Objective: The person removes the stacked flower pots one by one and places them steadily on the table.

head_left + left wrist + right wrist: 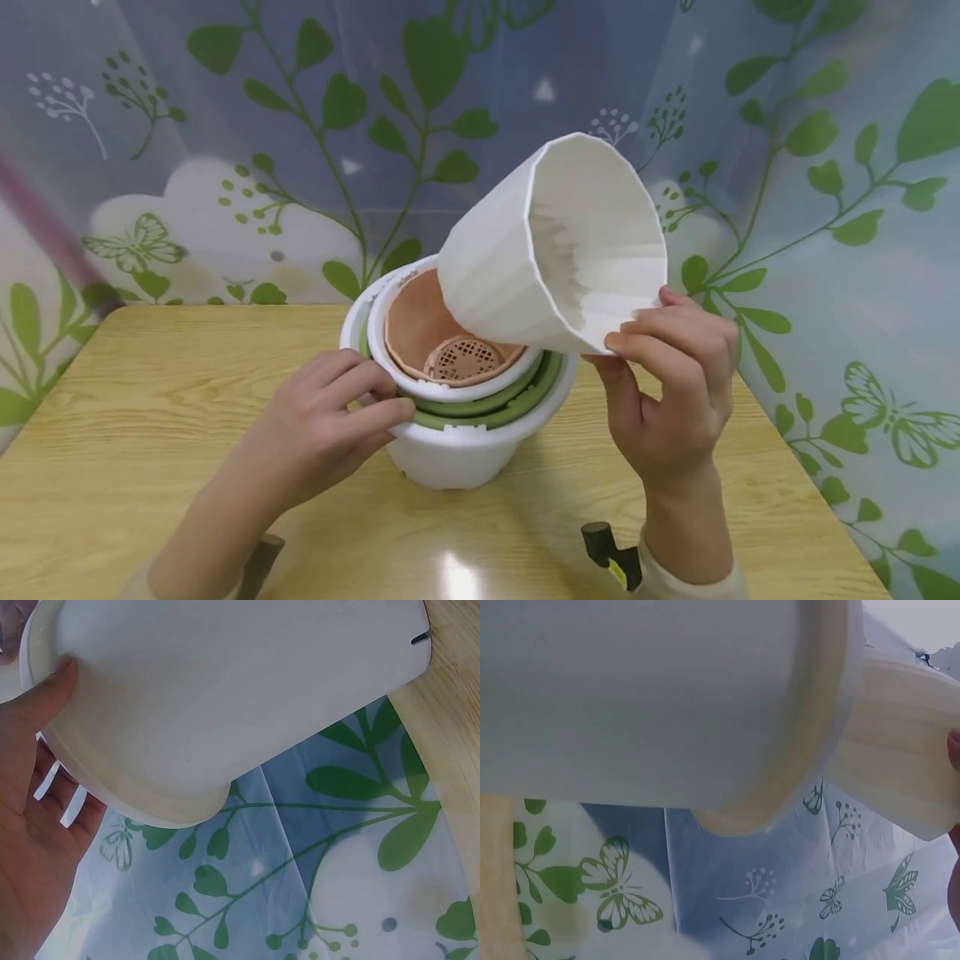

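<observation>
My right hand [675, 367] pinches the rim of a white faceted flowerpot [495, 250] between thumb and fingers. This pot is tilted, its mouth turned toward the right and its base over the stack. Below it stands a nest of flowerpots: a large white outer pot [457, 462], green rims [495, 417] inside, a smaller white rim, and a terracotta-coloured pot [412, 321] with a perforated bottom innermost. My left hand [330, 412] grips the outer pot's rim on the near left; in the left wrist view its thumb [64, 679] lies on the outside wall.
The stack stands on a light wooden table [150, 400]. Behind and to the right hangs a curtain [300, 150] printed with green leaves and butterflies. Black wrist camera mounts [611, 554] show near the bottom edge.
</observation>
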Available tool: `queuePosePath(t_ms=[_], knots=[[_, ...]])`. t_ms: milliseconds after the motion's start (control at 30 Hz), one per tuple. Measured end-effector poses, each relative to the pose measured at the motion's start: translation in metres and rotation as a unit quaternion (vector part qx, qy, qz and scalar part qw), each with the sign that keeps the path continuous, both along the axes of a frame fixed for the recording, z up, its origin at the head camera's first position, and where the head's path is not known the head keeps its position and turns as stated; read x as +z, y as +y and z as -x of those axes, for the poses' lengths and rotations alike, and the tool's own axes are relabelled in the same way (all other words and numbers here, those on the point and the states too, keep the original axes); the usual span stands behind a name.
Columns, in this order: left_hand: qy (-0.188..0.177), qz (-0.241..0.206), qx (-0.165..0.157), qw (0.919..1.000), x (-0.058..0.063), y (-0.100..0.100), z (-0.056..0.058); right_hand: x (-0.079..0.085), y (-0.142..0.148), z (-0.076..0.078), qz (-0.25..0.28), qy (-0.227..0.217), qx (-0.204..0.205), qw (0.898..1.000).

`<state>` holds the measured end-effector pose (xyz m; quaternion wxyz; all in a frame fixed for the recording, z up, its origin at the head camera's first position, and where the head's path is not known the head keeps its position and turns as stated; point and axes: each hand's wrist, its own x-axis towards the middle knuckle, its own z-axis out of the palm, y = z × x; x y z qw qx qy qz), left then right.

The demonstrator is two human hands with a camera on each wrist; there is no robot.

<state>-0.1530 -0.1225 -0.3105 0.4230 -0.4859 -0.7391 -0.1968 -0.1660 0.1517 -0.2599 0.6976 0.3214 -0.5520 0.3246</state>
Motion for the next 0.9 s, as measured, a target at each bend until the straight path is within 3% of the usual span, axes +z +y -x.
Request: queuePosePath(t_ms=[200, 400, 667, 900], knots=[[-0.012, 0.002, -0.003, 0.9999, 0.000, -0.001, 0.000, -0.002, 0.012, 0.004, 0.045, -0.024, -0.025, 0.998], [-0.008, 0.004, 0.003, 1.0000, 0.000, -0.001, -0.001, -0.011, 0.032, 0.018, 0.051, -0.060, -0.054, 0.995], [-0.011, 0.002, -0.001, 0.9999, 0.002, -0.003, -0.001, -0.017, 0.045, 0.029, 0.012, -0.122, -0.086, 0.989], [-0.017, 0.002, -0.002, 0.9999, 0.001, -0.002, -0.002, -0.032, 0.065, 0.044, -0.044, -0.189, -0.125, 0.973]])
